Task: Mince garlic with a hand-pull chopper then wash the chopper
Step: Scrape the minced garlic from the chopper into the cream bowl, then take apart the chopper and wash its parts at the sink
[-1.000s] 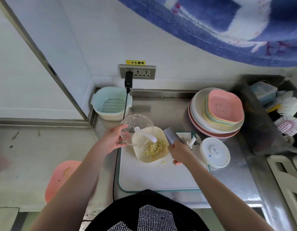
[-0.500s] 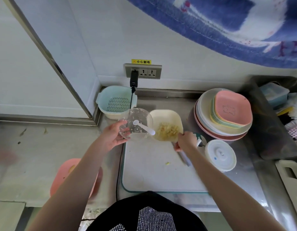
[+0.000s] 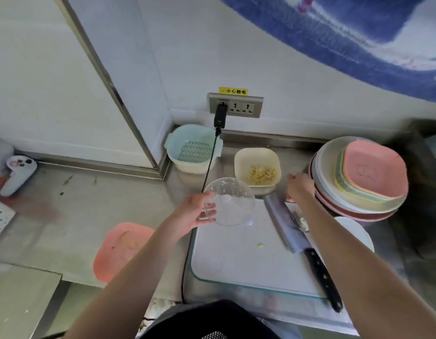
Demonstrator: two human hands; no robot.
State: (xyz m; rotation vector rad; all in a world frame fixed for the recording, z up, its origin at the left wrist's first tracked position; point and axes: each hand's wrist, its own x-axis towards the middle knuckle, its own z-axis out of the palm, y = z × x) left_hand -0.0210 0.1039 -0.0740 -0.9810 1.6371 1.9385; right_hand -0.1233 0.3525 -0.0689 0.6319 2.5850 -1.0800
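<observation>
Left hand (image 3: 192,211) fingers pinch the clear round chopper bowl (image 3: 228,201) rim; cream square bowl (image 3: 257,168) of minced garlic (image 3: 262,173) at one o'clock; right hand (image 3: 299,187) fingers unclear.

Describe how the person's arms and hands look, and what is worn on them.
Both arms are bare up to the frame edge: no sleeves show. The left hand and right hand wear no gloves, and no watch or bracelet shows on either wrist. Rings cannot be told. A dark garment with white dots shows below.

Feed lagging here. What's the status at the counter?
Left hand holds clear chopper bowl. Right hand beside cream bowl of minced garlic. Knife on board.
</observation>
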